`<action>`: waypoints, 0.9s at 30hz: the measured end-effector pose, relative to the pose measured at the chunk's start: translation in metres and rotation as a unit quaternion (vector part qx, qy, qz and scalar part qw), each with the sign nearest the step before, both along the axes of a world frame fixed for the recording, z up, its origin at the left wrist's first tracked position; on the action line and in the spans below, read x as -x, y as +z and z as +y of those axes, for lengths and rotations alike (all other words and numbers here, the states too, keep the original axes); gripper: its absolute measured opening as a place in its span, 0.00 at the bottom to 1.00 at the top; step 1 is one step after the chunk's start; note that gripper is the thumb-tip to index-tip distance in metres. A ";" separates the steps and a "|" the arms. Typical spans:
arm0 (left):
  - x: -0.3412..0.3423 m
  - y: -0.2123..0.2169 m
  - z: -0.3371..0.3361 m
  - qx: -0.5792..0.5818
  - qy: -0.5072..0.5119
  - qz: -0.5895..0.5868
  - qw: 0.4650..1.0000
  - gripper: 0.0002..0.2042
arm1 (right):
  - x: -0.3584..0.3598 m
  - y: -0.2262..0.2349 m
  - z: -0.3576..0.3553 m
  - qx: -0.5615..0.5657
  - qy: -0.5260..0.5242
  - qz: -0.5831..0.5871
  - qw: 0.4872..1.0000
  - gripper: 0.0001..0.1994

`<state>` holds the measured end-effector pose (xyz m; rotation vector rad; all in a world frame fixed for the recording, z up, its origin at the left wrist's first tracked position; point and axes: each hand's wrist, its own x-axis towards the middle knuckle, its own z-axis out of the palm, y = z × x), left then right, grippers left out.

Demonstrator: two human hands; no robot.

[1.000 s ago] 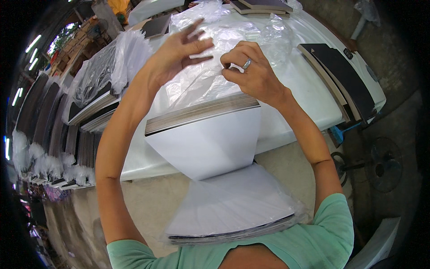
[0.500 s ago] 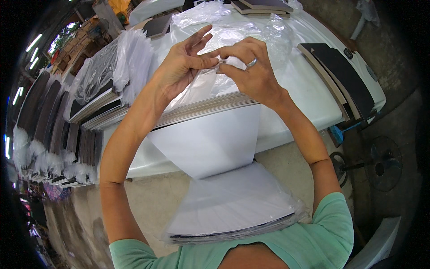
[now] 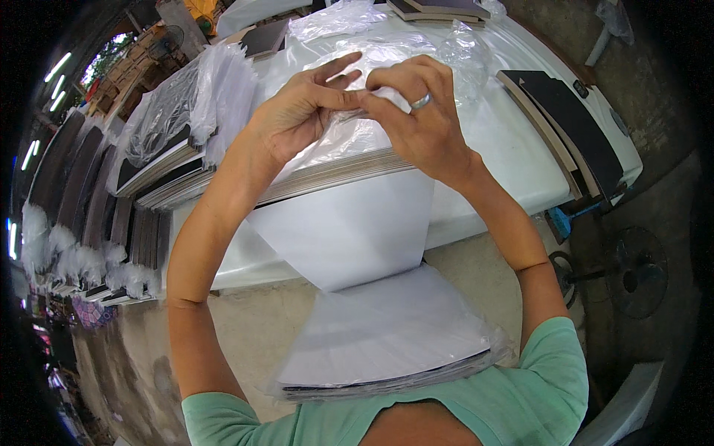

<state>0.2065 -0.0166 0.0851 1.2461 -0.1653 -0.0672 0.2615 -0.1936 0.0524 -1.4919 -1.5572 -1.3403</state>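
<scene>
Above the white tabletop, both hands meet over a clear plastic bag lying on a stack of flat boards. Left hand pinches the bag's edge, its grip closed on the film with two fingers loose. Right hand, ring on one finger, pinches the same edge beside it. Another bagged stack rests against the person's chest.

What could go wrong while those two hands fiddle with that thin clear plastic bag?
The left hand and right hand pinch the thin clear plastic bag at one spot, so it might tear. The wrapped stack of flat white sheets near the person's chest looks unsupported and could slide off.
</scene>
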 end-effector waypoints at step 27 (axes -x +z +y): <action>0.020 0.042 0.032 -0.270 0.311 -0.277 0.868 0.41 | 0.063 -0.010 -0.033 0.152 0.196 0.239 0.939 0.10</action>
